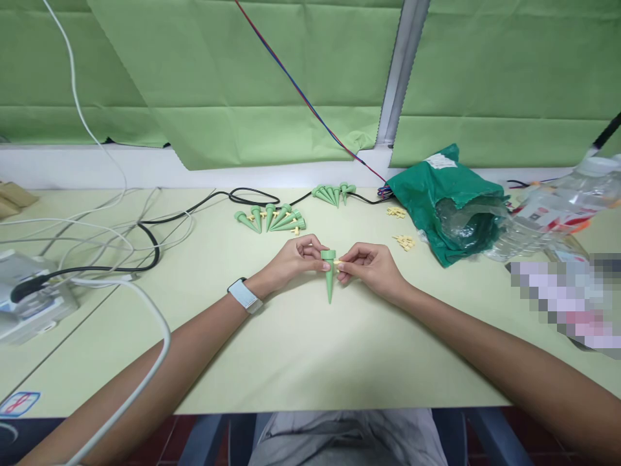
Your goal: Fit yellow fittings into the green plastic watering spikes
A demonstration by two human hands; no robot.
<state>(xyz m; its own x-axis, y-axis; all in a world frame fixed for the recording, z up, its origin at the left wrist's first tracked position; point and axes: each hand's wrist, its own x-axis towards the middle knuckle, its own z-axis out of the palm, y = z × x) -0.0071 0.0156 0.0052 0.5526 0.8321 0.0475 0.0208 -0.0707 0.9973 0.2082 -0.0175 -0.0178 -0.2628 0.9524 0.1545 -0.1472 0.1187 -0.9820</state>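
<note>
Left hand [295, 257] pinches a point-down green plastic spike [329, 277] at its top; right hand [369, 268] pinches a small yellow piece [336, 261] touching it

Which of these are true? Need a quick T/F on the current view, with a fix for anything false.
The left hand holds a green plastic spike, tip down. True.
The right hand pinches a small yellow piece at the spike's top. True.
The white watch is on the right wrist. False: it is on the left wrist.
The green bag lies left of the hands. False: it lies to their right.
More green spikes lie on the table beyond the hands. True.
</note>
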